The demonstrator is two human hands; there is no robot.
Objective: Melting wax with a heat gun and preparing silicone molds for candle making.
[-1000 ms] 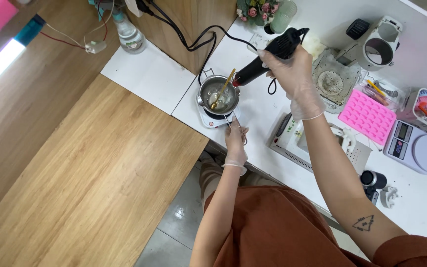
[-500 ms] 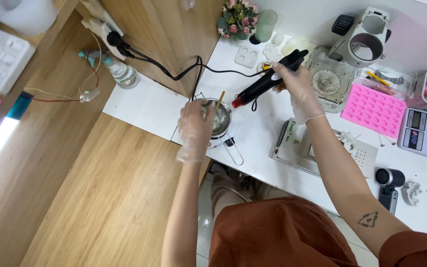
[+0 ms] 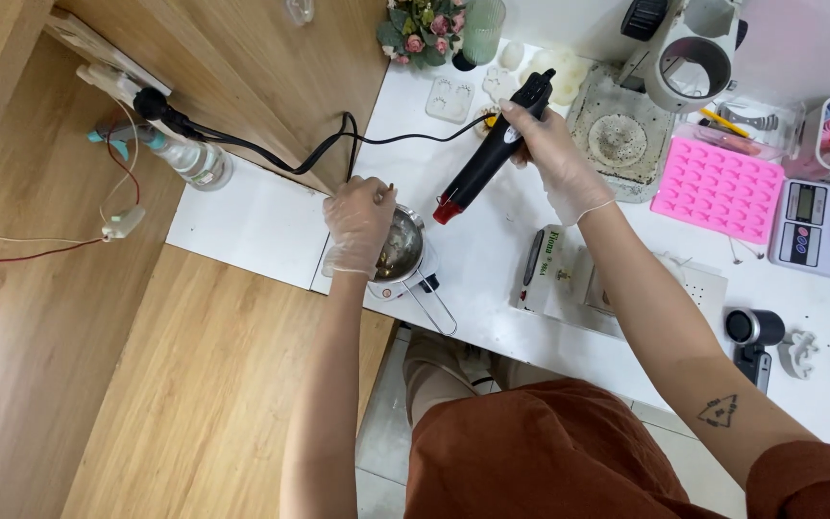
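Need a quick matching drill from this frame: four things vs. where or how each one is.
Things:
1. heat gun
2. metal pot
3. pink mold
4. spray bottle

Places or states:
a. lying on the white bench right of the grey dish
b. held in the right hand, nozzle angled down toward the pot
c. lying on its side at the left, by the wooden panel
d. on the small hot plate, under the left hand

Pairs: 1-b, 2-d, 3-a, 4-c

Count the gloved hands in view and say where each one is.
2. The left hand is over the small metal pot; the right hand grips the black heat gun above the white counter.
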